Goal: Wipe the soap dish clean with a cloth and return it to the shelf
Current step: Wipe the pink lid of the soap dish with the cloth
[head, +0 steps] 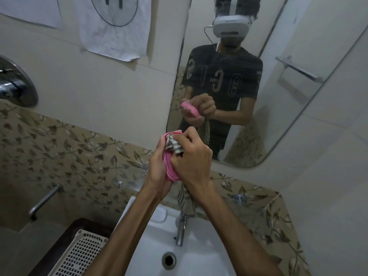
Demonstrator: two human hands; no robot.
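A pink soap dish point(170, 169) is held up above the sink, gripped from the left by my left hand point(158, 172). My right hand point(192, 158) is closed around a checked grey cloth point(175, 146) and presses it into the dish's upper part. The cloth's loose end point(186, 202) hangs down below my right wrist. Most of the dish is hidden between the two hands. The mirror point(258, 96) ahead reflects the same grip.
A white sink point(157, 242) with a chrome tap point(180, 230) and drain point(169, 259) lies below my arms. A white perforated basket point(79, 253) sits at lower left. A wall spout point(42, 202) and shower mixer point(14, 84) are on the left wall.
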